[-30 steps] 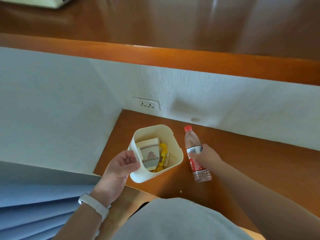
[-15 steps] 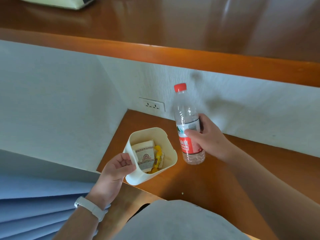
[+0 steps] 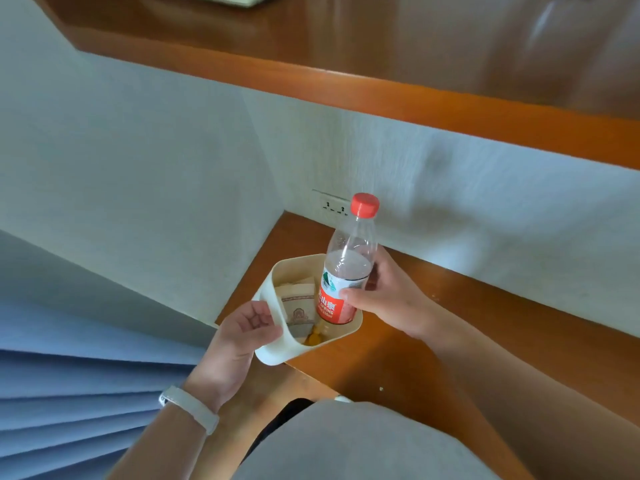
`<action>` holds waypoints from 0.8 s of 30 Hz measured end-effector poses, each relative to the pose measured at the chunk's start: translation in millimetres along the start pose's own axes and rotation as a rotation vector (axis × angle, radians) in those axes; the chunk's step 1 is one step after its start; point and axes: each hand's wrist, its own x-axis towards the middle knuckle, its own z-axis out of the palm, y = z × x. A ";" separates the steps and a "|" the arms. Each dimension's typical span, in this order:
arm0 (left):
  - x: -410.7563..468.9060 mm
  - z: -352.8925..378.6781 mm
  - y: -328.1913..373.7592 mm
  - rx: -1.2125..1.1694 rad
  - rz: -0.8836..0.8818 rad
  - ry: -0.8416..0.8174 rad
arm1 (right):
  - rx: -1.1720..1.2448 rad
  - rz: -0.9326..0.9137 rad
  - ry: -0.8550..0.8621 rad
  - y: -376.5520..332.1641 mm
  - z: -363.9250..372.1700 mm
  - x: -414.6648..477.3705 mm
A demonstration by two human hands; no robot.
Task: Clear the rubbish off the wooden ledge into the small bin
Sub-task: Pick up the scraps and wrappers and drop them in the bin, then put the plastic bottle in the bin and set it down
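Observation:
A small cream bin (image 3: 277, 353) stands on the wooden ledge (image 3: 485, 334) near the corner of the wall. My left hand (image 3: 242, 336) grips the bin's near left rim. My right hand (image 3: 388, 299) holds a clear plastic bottle (image 3: 346, 268) with a red cap and red label, upright, its base lowered inside the bin's right side. Inside the bin sit a folded paper packet (image 3: 298, 306) and something yellow (image 3: 313, 339), partly hidden by the bottle.
A wall socket (image 3: 332, 206) sits just behind the bottle. A higher wooden shelf (image 3: 415, 98) overhangs the ledge. Blue pleated fabric (image 3: 69, 393) lies at the lower left. A small crumb (image 3: 381, 389) rests on the ledge.
My right hand lifted the bottle from lying on the ledge, turned it upright, and moved it left and down into the bin. My left hand stayed on the bin's rim.

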 end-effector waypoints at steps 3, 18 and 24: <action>-1.2 -3.6 -2.4 0.001 0.001 0.027 | -0.011 -0.007 -0.021 3.0 -1.6 -2.0; -3.3 1.1 1.9 -0.044 0.042 0.063 | 0.112 -0.068 0.055 8.6 -5.9 -3.6; -1.8 11.4 3.1 -0.013 0.055 0.068 | 0.113 -0.176 0.191 -9.1 -17.6 -9.1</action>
